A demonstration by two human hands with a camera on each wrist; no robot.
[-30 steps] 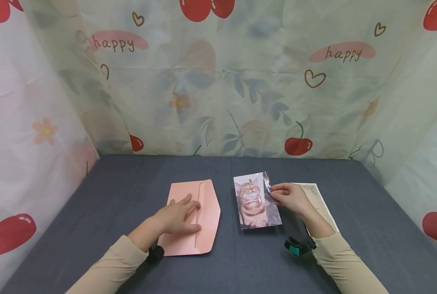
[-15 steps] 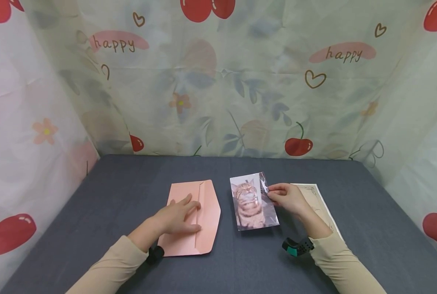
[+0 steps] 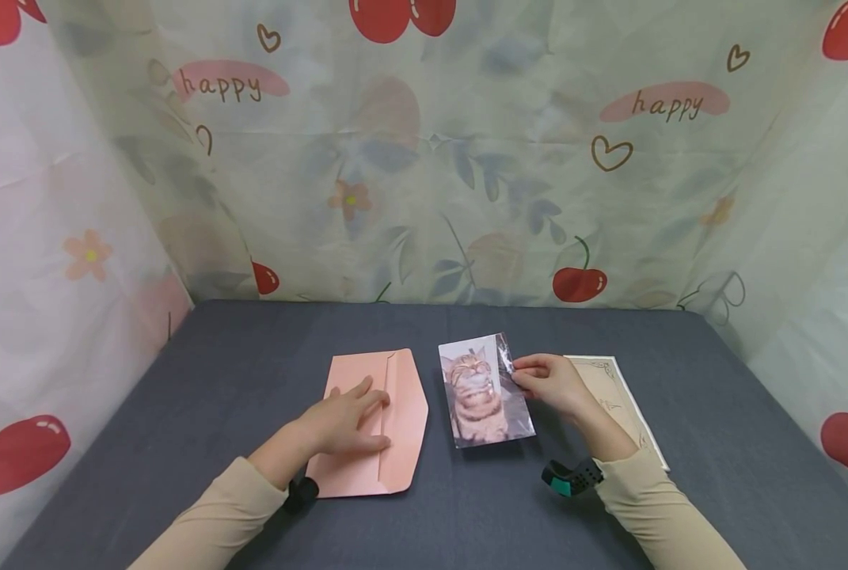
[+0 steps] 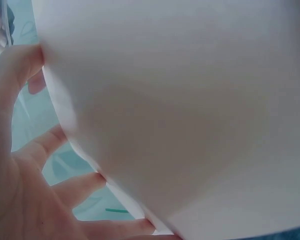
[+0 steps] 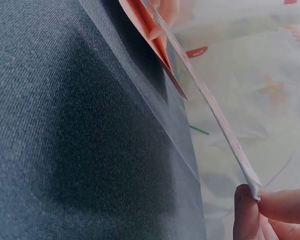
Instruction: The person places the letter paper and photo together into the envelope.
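Observation:
A pink envelope (image 3: 374,419) lies on the grey table (image 3: 252,348) with its flap open to the right. My left hand (image 3: 345,419) rests flat on it, fingers straight; in the left wrist view the envelope (image 4: 190,110) fills the frame above my left hand (image 4: 25,165). My right hand (image 3: 548,384) pinches the right edge of a cat photo (image 3: 484,392) and holds it tilted just right of the envelope. In the right wrist view the photo (image 5: 210,107) shows edge-on, pinched between thumb and finger of my right hand (image 5: 255,197), with the envelope (image 5: 155,40) beyond.
A cream card (image 3: 619,400) with a drawn corner ornament lies on the table under my right forearm. Cloth printed with cherries and "happy" (image 3: 424,142) walls in the table at the back and both sides.
My right hand has carried the cat photo a little to the left, closer to the envelope. The left hand and the envelope have stayed where they were.

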